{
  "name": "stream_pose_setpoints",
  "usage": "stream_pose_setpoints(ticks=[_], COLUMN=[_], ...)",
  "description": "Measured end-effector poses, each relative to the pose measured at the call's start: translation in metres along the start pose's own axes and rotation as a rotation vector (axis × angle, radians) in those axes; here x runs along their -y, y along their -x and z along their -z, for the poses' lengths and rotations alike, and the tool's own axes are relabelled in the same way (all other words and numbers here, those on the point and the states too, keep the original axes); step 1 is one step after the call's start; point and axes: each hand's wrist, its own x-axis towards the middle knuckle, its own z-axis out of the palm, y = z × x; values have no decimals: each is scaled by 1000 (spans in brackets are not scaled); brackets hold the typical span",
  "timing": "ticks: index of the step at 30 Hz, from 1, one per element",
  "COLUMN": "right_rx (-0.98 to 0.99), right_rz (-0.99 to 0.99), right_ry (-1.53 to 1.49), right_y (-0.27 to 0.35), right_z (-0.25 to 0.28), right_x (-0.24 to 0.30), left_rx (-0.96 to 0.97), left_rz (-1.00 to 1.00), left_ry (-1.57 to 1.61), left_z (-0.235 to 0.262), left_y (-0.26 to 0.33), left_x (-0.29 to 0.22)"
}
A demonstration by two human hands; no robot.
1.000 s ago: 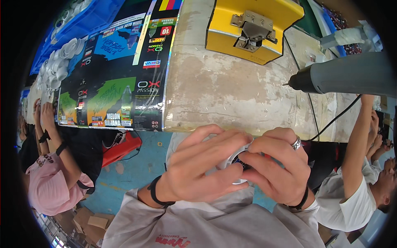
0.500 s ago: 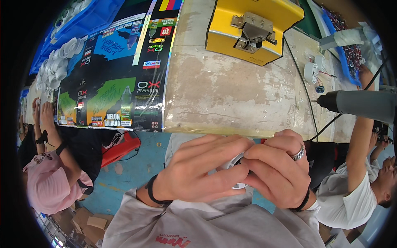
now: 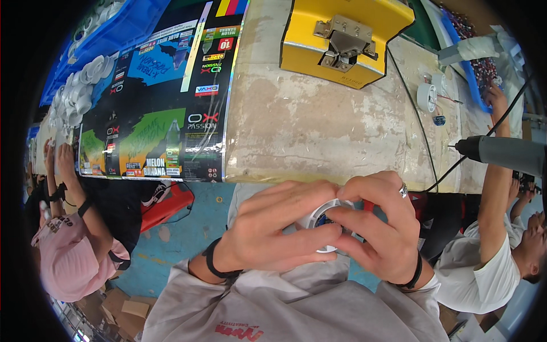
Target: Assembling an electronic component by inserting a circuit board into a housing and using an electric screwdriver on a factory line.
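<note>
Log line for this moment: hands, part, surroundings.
left hand: grips small round white part | right hand: pinches same part | bench: yellow fixture | co-worker's power screwdriver at right

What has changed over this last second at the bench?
The grey power drill at the right has dropped lower and drawn back toward the right edge. Left hand and right hand keep clasping the small white round part; the yellow metal box stayed put.

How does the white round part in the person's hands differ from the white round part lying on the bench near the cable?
The held white round part is gripped by the left hand and right hand, mostly hidden, below the bench edge. The loose white round part lies alone on the bench, fully visible. Both are white rings.
</note>
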Motion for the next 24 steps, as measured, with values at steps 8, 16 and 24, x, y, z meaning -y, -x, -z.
stream_pose_setpoints(ticks=[8,16,24], right_rx=[20,71,44], right_rz=[-49,-104,-140], right_ry=[-24,-119,-120], right_y=[4,5,6], right_z=[3,4,-4], right_x=[2,9,13], left_rx=[20,12,17], left_rz=[74,58,56], left_ry=[173,184,139], left_z=[-3,-3,1], left_y=[3,9,11], left_x=[0,-1,-3])
